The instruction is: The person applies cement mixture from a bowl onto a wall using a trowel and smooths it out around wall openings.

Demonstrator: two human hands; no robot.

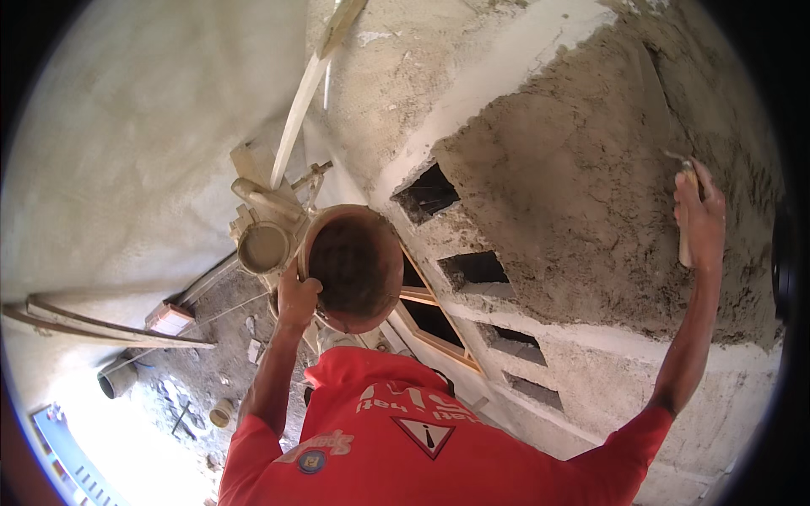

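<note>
My left hand (297, 299) is closed on the rim of a reddish-brown bucket (386, 278), its thumb over the edge. Dark wet mortar coats the bucket's inside, though shadow hides how deep it is. Out to the right, my right hand (707, 221) grips the wooden handle of a trowel (684, 232). The trowel's bent metal neck rises towards the wall; its blade is hard to make out against the mortar. Around it spreads a broad patch of rough, damp mortar (557, 185) on the wall, bordered by a paler band.
Several rectangular openings (426, 194) pierce the wall beside the mortar, above a wooden frame (439, 325). Left of the bucket stand wooden supports with a smaller mortar-filled container (263, 247). A slanting timber (299, 110) rises behind. Bricks (169, 319) and rubble lie lower left.
</note>
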